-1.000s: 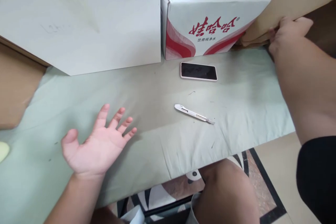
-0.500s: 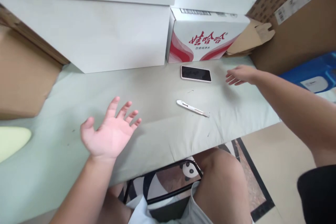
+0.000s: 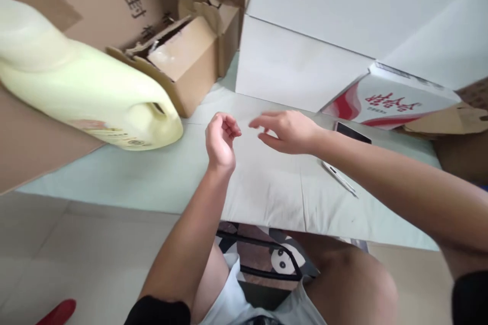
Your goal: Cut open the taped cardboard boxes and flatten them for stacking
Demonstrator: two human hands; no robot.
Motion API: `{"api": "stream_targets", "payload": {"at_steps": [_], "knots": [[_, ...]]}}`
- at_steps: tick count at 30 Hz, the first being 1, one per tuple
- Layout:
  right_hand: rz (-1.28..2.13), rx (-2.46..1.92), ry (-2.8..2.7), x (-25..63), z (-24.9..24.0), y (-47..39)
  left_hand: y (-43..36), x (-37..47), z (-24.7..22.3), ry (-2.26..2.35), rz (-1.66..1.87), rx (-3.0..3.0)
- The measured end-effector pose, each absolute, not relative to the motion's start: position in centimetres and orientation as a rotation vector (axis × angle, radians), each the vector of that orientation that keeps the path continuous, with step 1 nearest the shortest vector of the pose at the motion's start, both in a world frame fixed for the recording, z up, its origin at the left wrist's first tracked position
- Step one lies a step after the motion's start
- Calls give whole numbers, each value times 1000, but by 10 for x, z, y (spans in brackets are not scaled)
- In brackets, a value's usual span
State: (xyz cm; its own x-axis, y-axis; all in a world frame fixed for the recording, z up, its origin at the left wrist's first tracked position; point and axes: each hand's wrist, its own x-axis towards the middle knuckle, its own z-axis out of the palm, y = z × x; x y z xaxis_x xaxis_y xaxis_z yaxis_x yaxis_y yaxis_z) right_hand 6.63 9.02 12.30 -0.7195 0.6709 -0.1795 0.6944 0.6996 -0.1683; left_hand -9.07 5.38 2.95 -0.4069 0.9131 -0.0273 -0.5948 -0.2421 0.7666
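Observation:
My left hand (image 3: 221,139) hovers over the cloth-covered table (image 3: 267,188), its fingers loosely curled into a cup with nothing visible in them. Facing it from the right, my right hand (image 3: 285,131) has its fingers stretched toward the left hand, and a small gap separates the two. It holds nothing that I can see. Beyond my right forearm lies a phone (image 3: 353,133), partly covered by the arm. A slim white utility knife (image 3: 339,179) rests on the cloth just below that forearm.
At the left a large pale yellow jug (image 3: 110,91) leans into view. Behind it stand open cardboard boxes (image 3: 194,51). White boxes (image 3: 282,66) and a red-and-white carton (image 3: 400,99) line the back. A red object (image 3: 59,312) lies on the floor.
The view has turned left, bringing the jug and open boxes into sight. My hands have come from far apart to close together. My left fingers, spread before, are now curled.

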Motion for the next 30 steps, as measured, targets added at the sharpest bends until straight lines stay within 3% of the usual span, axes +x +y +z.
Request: {"api": "stream_targets", "payload": {"at_steps": [7, 12, 22, 26, 30], "knots": [[-204, 819, 3295, -92, 125, 180, 51, -110, 33, 892, 1971, 633], [-20, 754, 3214, -120, 123, 209, 46, -110, 40, 923, 1969, 721], [114, 1428, 3270, -15, 117, 161, 14, -106, 81, 803, 2418, 1262], [174, 1269, 3585, 53, 111, 126, 7, -108, 101, 711, 2486, 1411], [256, 1044, 3766, 113, 116, 58, 17, -113, 99, 1181, 2339, 1464]]}}
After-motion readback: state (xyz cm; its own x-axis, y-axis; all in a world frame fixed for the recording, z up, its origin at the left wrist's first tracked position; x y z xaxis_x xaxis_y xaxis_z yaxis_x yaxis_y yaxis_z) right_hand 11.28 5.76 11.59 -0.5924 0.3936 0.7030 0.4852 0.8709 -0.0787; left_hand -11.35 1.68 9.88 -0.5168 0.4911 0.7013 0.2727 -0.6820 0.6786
